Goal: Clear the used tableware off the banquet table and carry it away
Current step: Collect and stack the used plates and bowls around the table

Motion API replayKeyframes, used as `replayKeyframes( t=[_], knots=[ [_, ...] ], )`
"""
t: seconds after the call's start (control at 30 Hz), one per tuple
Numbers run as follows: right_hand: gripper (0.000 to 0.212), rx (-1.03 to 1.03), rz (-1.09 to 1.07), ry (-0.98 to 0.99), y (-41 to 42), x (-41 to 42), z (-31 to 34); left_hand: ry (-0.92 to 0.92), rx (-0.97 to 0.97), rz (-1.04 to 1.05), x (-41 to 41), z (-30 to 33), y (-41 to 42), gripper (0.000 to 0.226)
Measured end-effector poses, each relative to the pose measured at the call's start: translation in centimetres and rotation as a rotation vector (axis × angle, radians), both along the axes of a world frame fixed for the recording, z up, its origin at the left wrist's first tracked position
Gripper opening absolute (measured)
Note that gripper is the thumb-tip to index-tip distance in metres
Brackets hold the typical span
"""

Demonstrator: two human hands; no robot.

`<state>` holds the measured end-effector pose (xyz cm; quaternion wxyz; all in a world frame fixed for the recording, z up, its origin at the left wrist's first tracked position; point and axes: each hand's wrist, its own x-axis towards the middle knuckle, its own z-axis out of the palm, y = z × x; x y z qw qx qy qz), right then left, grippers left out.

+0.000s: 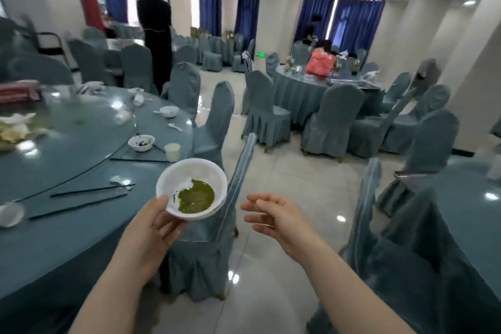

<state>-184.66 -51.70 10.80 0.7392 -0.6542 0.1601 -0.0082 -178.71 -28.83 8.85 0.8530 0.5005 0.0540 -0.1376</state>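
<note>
The left hand [151,228] holds a white bowl [192,188] by its near rim, thumb lying over the edge and fingers curled beneath; it looks like two bowls nested, a second rim showing just under the first. A pool of green sauce [196,195] sits in the bottom with a scrap of white tissue at its edge. The bowl is up in the air, off the table, just past the table's near right edge and above a covered chair [214,239]. The right hand [273,215] hangs beside it, close but apart, fingers loosely spread and slightly bent toward the bowl, holding nothing.

On the round banquet table [54,239], near its right edge, stands a pale paper cup [172,151], and just left of that a small white bowl with dark scraps [141,142]. Farther along the same edge lies another small white bowl [169,111] and a white spoon [174,126]. Toward the near edge two pairs of black chopsticks [89,192] lie flat, a crumpled napkin [119,180] at their tips, and a small white dish [10,213] sits at the left. The glass turntable [81,127] in the middle carries leftovers, blurred.

Beyond the table a person in black [156,33] stands with back turned. Across the tiled aisle another round table [303,89] is ringed with grey-blue chairs, a pink bag [321,62] on top.
</note>
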Motion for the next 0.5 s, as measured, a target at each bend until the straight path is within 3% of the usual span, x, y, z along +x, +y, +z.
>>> replayKeyframes(
  t=[0.37, 0.5],
  knots=[
    [0.018, -0.027, 0.394, 0.117, 1.1, 24.3, -3.4, 0.111, -0.052, 0.598, 9.9, -3.1, 2.1, 0.013],
    [0.016, -0.015, 0.447, 0.166, 4.5, 32.0, -5.2, 0.028, -0.008, 0.683, 13.3, -2.8, 5.6, 0.018]
  ],
)
